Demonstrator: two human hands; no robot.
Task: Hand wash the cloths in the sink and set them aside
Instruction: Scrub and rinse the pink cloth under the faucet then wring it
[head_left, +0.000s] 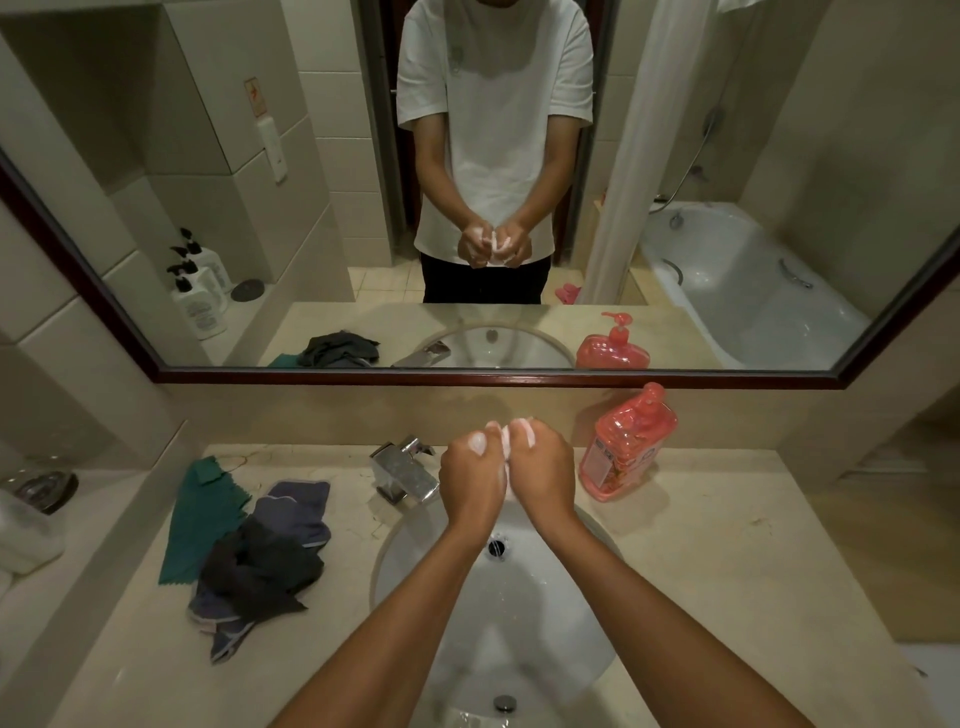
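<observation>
Left hand (472, 475) and right hand (540, 467), at frame centre above the sink (415, 551), curl their fingers around a soapy white cloth (506, 434). Pile (260, 551) at left appears unwashed; most work remains.

I can read no text anywhere. The label on the pink soap bottle (626, 444) beside my sink is too blurred, and so are the labels on the white pump bottles (200, 291) seen in the mirror.
</observation>
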